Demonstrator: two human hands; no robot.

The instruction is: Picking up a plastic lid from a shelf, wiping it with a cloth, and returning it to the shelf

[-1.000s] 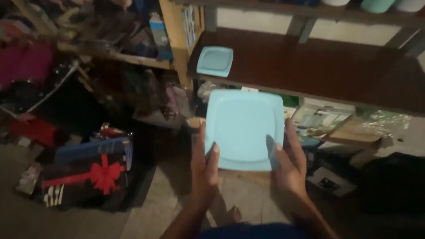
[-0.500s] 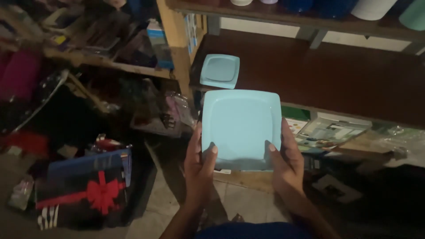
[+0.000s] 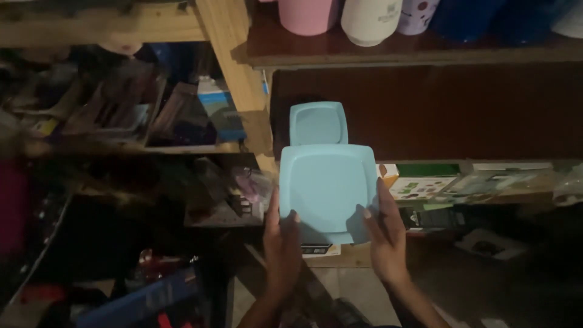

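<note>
Both hands, left hand (image 3: 282,243) and right hand (image 3: 384,234), clamp the light, stiff, likely slippery blue square plate (image 3: 328,188) by its lower corners.

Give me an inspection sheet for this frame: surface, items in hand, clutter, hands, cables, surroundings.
Surface: dark brown shelf board, mostly bare, wooden post at its left.
Job's things: large light blue square plate held by both hands in front of the shelf; small light blue square plate lying on the shelf behind it.
Clutter: boxes and packets on the left shelves; printed packets on the lower ledge.
Hands: left hand and right hand grip the large plate's lower corners, thumbs on its face.
Cables: nothing seen.
Surroundings: dim light; pink, white and blue cups on the upper shelf.
</note>
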